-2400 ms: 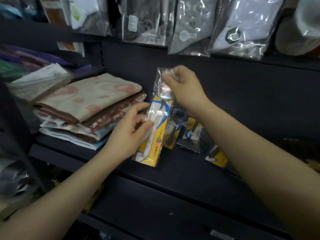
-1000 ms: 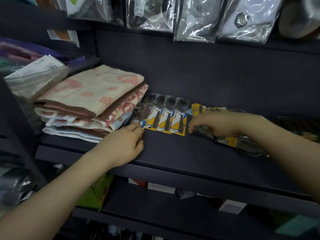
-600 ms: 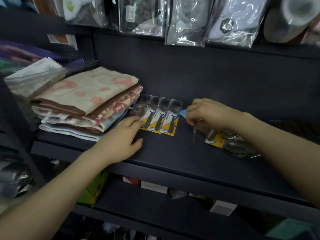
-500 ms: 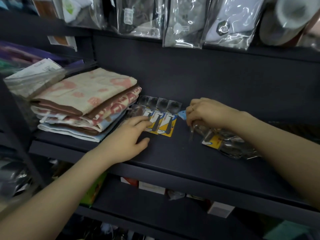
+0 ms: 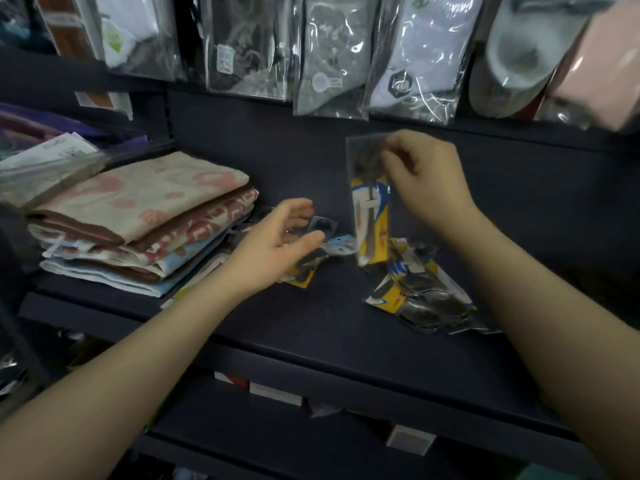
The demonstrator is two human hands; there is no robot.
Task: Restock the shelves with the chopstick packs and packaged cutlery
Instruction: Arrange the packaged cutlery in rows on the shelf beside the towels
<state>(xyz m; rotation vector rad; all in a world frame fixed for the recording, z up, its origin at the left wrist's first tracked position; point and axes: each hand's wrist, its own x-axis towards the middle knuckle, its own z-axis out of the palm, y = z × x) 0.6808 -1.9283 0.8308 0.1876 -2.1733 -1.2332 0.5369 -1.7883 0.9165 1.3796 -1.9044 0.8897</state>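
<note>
Our right hand is pinching the top of one cutlery pack, holding it upright above the dark shelf; it's a clear sleeve with a yellow, blue and white card inside, but the printing is too blurry for us to read. Our left hand hovers open, fingers relaxed, over the row of packs lying next to the folded towels; a loose pile of packs sits to the right. Bagged socks hang overhead; their labels aren't legible either.
</note>
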